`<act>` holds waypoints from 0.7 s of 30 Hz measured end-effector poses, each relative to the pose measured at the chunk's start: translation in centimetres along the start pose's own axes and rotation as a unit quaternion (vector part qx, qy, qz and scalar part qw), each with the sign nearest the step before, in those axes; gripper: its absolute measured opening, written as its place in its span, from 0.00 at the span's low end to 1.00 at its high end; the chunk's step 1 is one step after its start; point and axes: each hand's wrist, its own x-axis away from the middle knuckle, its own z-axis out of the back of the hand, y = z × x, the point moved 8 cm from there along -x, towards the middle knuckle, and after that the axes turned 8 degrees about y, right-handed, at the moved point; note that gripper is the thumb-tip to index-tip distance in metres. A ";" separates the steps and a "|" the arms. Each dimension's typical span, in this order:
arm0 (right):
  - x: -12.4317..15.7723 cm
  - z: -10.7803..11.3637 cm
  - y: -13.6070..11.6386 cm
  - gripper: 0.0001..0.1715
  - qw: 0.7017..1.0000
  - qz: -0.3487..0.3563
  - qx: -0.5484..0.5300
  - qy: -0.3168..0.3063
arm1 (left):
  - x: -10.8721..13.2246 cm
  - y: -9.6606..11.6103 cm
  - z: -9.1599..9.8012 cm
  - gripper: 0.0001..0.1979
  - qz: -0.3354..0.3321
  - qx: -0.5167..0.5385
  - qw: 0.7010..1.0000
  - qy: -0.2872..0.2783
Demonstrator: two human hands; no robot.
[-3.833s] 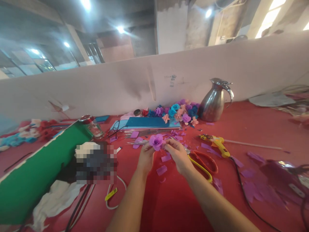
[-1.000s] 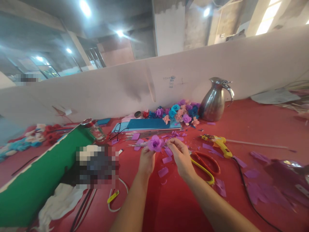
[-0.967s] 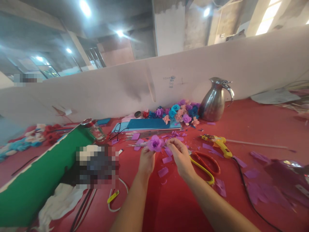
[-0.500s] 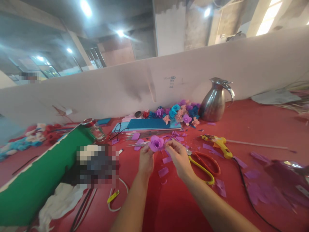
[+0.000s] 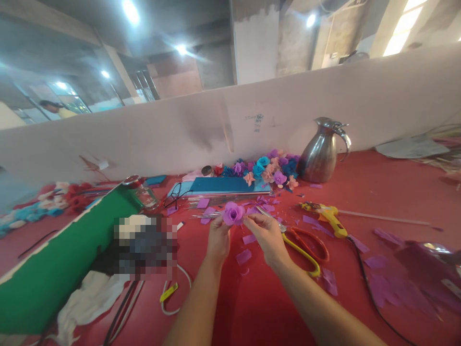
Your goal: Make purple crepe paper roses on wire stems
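Note:
A purple paper rose [image 5: 233, 213] is held up over the middle of the red table. My left hand [image 5: 218, 239] has its fingers closed round the flower's underside, where a stem would be hidden. At the bloom's right edge, my right hand [image 5: 265, 235] pinches an outer petal between thumb and fingers. Scissors [image 5: 309, 251] with one red and one yellow handle lie just beyond my right wrist. Purple paper pieces [image 5: 244, 256] are scattered below and around both hands.
A yellow glue gun [image 5: 336, 222] with a black cord lies at the right. Paper flowers [image 5: 270, 169] are heaped beside a steel jug [image 5: 320, 151] at the back. Leftward stand a glass jar [image 5: 144, 194] and a green panel [image 5: 82, 250]; eyeglasses [image 5: 176, 194] lie behind.
The fingertips of my right hand have shifted slightly left along the rose's edge. The flower's face has turned a little, while my left hand keeps its place.

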 end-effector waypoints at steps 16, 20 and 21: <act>-0.8 0.5 0.1 0.12 1.000 -0.008 -0.029 0.005 | 0.1 -0.8 -0.5 0.06 0.021 -0.009 0.999 -0.036; -0.9 0.7 0.6 0.09 0.998 -0.020 -0.055 0.010 | 0.1 -1.1 -0.4 0.06 0.028 -0.002 0.999 -0.031; -0.9 0.7 0.7 0.09 0.998 -0.023 -0.060 0.013 | 0.1 -1.2 -0.5 0.06 0.030 -0.001 0.999 -0.033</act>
